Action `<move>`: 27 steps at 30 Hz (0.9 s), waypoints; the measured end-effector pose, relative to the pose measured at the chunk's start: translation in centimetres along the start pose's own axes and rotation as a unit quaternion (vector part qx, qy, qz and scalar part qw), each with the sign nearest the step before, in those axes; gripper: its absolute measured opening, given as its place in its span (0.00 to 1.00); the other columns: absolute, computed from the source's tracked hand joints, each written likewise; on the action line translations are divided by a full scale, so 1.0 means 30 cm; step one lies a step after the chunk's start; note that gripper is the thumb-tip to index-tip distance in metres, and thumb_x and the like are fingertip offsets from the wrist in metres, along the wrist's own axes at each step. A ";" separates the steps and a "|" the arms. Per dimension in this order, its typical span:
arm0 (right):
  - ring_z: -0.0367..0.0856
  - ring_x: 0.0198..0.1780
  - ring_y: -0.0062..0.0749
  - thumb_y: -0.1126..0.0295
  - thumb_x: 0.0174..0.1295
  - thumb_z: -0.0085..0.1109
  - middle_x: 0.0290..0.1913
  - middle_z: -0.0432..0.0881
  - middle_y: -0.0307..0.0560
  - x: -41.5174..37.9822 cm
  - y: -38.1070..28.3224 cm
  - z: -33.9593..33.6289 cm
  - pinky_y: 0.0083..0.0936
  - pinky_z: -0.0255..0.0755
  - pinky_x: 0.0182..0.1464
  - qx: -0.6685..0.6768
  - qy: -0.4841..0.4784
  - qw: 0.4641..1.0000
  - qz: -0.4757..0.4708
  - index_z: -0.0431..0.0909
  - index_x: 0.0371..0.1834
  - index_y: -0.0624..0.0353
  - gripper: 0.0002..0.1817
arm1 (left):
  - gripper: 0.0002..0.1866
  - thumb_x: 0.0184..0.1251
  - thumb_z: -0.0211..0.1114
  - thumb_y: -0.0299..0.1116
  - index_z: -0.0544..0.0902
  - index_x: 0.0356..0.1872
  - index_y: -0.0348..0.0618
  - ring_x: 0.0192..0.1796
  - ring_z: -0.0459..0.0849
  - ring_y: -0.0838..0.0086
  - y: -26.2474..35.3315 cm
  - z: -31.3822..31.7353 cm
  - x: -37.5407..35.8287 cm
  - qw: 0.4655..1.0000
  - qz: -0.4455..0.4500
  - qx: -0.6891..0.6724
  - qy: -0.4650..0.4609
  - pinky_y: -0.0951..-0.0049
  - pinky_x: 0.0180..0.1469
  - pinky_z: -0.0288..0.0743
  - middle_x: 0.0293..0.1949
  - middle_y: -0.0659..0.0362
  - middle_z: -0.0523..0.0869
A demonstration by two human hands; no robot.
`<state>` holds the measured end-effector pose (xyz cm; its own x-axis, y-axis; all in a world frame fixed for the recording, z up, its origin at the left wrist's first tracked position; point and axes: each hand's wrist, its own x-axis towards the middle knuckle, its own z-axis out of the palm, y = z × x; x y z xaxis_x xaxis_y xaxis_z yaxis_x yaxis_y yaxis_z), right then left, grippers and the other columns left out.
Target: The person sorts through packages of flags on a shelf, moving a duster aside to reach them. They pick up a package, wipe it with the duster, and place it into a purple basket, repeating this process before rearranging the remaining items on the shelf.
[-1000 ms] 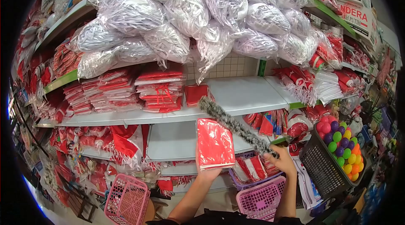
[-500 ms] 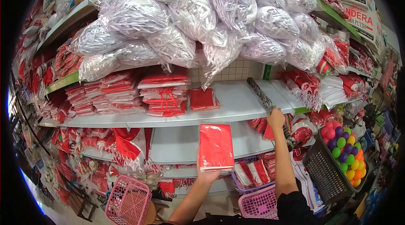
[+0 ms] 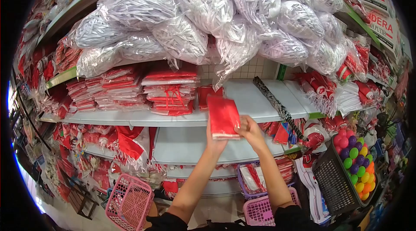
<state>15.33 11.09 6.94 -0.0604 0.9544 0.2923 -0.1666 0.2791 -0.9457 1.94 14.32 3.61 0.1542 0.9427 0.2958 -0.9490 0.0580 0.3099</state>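
Bulging clear bags of white strips (image 3: 208, 10) fill the top of the frame, piled on the upper shelf; below them the white middle shelf (image 3: 260, 101) runs across the centre, with stacks of red-and-white packets (image 3: 167, 90) on its left part and a long dark duster (image 3: 279, 107) lying slantwise on its bare right part, its lower end over the shelf edge; at lower right a black basket (image 3: 333, 174) holds coloured balls (image 3: 357, 157); a pink basket (image 3: 130, 203) sits at lower left; at frame centre the red packet (image 3: 223, 116) is held upright in front of the shelf edge, both hands closed on it; the left hand (image 3: 215, 142) grips its lower edge from beneath; the right hand (image 3: 250, 129) pinches its lower right corner.
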 end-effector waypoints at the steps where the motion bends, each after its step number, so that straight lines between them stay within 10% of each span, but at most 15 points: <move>1: 0.80 0.36 0.24 0.77 0.57 0.58 0.37 0.81 0.44 0.048 0.028 0.014 0.20 0.73 0.34 -0.004 0.018 0.998 -0.054 0.70 0.54 0.64 0.20 | 0.24 0.74 0.44 0.50 0.68 0.63 0.46 0.60 0.75 0.66 0.006 0.000 0.033 0.999 0.006 0.044 0.003 0.63 0.61 0.70 0.59 0.58 0.76; 8: 0.82 0.37 0.39 0.81 0.52 0.56 0.39 0.83 0.54 0.468 0.240 0.037 0.26 0.73 0.39 -0.211 0.107 0.969 -0.078 0.76 0.47 0.66 0.16 | 0.39 0.70 0.51 0.51 0.48 0.73 0.39 0.76 0.47 0.57 0.085 -0.024 0.149 0.842 0.224 0.476 0.120 0.61 0.74 0.40 0.74 0.46 0.50; 14: 0.76 0.43 0.58 0.71 0.52 0.61 0.39 0.79 0.63 0.515 0.288 0.075 0.43 0.71 0.47 -0.497 0.210 0.826 -0.164 0.79 0.40 0.68 0.14 | 0.34 0.62 0.59 0.44 0.63 0.69 0.45 0.71 0.52 0.39 0.083 -0.150 0.199 0.331 0.196 0.923 0.016 0.51 0.71 0.49 0.70 0.40 0.57; 27: 0.77 0.43 0.52 0.59 0.59 0.60 0.41 0.78 0.62 0.454 0.289 0.091 0.38 0.70 0.47 -0.391 0.251 0.875 -0.133 0.78 0.40 0.69 0.20 | 0.31 0.61 0.60 0.40 0.67 0.67 0.49 0.72 0.54 0.47 0.079 -0.159 0.149 0.364 0.211 0.906 0.049 0.46 0.70 0.50 0.71 0.48 0.58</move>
<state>10.38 26.22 3.11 0.3500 0.7160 0.6040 0.6281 0.2990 -0.7184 -0.92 20.24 1.35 0.0048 0.7543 0.6565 0.8696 -0.3272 0.3697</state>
